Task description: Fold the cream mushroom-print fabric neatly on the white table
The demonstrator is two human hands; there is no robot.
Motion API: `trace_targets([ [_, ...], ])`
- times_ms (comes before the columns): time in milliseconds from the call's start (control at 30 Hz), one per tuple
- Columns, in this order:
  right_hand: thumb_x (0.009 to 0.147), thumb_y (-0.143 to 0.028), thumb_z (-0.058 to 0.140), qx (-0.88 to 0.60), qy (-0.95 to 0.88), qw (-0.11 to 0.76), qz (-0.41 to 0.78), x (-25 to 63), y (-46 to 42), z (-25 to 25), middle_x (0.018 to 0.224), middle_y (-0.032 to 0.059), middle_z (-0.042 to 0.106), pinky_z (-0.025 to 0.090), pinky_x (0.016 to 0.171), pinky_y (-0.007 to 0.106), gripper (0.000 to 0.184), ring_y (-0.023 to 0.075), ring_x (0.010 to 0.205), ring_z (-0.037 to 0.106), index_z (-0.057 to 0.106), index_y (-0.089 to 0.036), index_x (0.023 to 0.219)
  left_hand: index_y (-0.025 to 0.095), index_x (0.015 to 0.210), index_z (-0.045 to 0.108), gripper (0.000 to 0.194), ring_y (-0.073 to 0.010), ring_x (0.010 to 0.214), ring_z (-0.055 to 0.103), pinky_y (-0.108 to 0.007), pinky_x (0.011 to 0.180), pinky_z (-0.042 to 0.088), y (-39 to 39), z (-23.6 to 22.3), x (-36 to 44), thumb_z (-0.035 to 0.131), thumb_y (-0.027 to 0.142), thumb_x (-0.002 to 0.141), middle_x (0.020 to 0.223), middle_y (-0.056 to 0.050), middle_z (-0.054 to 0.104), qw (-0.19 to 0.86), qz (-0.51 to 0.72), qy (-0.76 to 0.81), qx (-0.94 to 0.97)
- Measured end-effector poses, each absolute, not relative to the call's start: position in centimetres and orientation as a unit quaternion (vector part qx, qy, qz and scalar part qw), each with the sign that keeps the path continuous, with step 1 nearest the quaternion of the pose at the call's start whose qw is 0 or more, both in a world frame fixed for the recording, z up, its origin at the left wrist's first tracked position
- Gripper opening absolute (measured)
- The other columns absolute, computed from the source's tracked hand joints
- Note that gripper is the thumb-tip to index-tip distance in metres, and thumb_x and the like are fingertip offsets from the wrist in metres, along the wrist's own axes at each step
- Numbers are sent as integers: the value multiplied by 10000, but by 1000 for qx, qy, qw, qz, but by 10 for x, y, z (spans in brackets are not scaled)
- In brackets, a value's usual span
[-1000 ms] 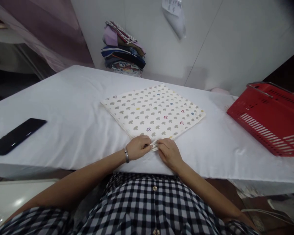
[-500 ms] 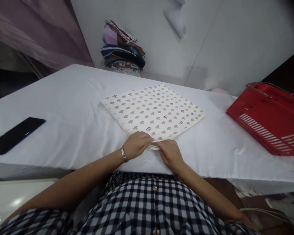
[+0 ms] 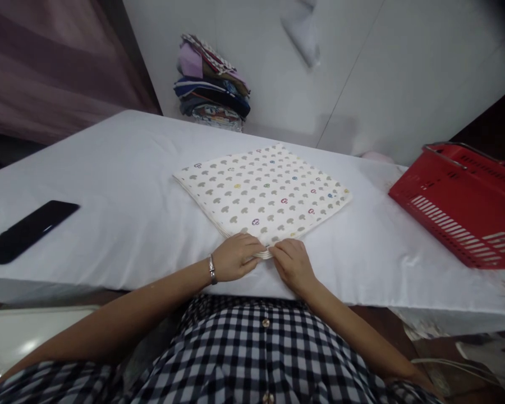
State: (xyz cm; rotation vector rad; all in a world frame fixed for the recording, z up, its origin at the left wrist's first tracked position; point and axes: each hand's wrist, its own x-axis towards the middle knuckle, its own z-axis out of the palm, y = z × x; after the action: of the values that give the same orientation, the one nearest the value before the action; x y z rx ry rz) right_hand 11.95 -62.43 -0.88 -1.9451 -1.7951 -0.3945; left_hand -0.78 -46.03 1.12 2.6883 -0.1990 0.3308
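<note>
A folded cream cloth (image 3: 263, 191) printed with small mushroom shapes lies flat on the white-covered table (image 3: 122, 185), turned like a diamond with one corner toward me. My left hand (image 3: 234, 257), a bracelet at its wrist, and my right hand (image 3: 293, 264) meet at that near corner. Both have their fingers curled and pinch the stacked edges of the cloth between them.
A black phone (image 3: 27, 231) lies near the table's left edge. A red plastic basket (image 3: 463, 199) sits at the right. A pile of folded fabrics (image 3: 212, 84) rests against the white wall at the back. A purple curtain (image 3: 54, 62) hangs at far left.
Both hands stay at the near corner, their fingers shifting slightly along the layered edge. The cloth has not moved.
</note>
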Motion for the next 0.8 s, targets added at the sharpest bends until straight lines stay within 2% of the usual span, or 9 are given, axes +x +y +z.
trace_targets([
  [100, 844, -138, 445, -707, -644, 252, -152, 120, -624, -7, 1028, 83, 581, 359, 847, 366, 183, 209, 1011, 467, 583, -179, 957, 194, 1143, 496, 379, -202, 970, 505, -356, 839, 401, -458, 7, -9, 513, 344, 795, 1078, -66, 578, 207, 113, -56, 970],
  [167, 839, -126, 430, -702, -648, 255, -147, 121, -623, -8, 1086, 90, 567, 339, 895, 396, 183, 217, 1070, 449, 572, -176, 942, 189, 1146, 492, 364, -212, 1007, 497, -368, 859, 398, -455, 1, -9, 507, 298, 799, 1099, -76, 572, 187, 112, -37, 975],
  [300, 827, -87, 404, -689, -683, 225, -93, 123, -621, -14, 922, 60, 610, 311, 949, 424, 214, 173, 897, 523, 540, -175, 966, 182, 1094, 534, 304, -204, 1069, 495, -373, 904, 390, -446, -16, -9, 430, 134, 813, 1123, -77, 582, 136, 121, -24, 983],
  [467, 818, -73, 401, -672, -702, 219, -93, 121, -622, -25, 885, 80, 608, 421, 806, 373, 276, 193, 846, 525, 519, -154, 1054, 202, 1132, 533, 338, -184, 1144, 471, -358, 935, 386, -438, -32, -15, 371, 116, 847, 1199, -50, 567, 98, 136, -20, 986],
  [600, 816, -66, 392, -655, -717, 222, -92, 119, -621, -31, 882, 88, 604, 448, 732, 344, 311, 196, 825, 531, 516, -146, 1089, 200, 1224, 469, 414, -190, 1173, 455, -367, 945, 385, -437, -35, -21, 376, 104, 833, 1201, -60, 571, 98, 145, -25, 984],
  [700, 804, -61, 393, -651, -722, 221, -79, 117, -619, -31, 857, 84, 595, 450, 713, 345, 300, 195, 802, 529, 544, -158, 1045, 210, 1255, 439, 449, -189, 1186, 442, -362, 975, 364, -432, -27, -27, 413, 139, 812, 1213, -50, 564, 136, 138, -56, 979],
  [800, 795, -56, 398, -651, -720, 226, -73, 114, -618, -29, 870, 85, 588, 450, 694, 341, 281, 196, 799, 524, 565, -172, 989, 214, 1275, 416, 487, -183, 1201, 428, -353, 1023, 315, -421, -14, -32, 489, 280, 798, 1248, -50, 538, 199, 108, -72, 971],
])
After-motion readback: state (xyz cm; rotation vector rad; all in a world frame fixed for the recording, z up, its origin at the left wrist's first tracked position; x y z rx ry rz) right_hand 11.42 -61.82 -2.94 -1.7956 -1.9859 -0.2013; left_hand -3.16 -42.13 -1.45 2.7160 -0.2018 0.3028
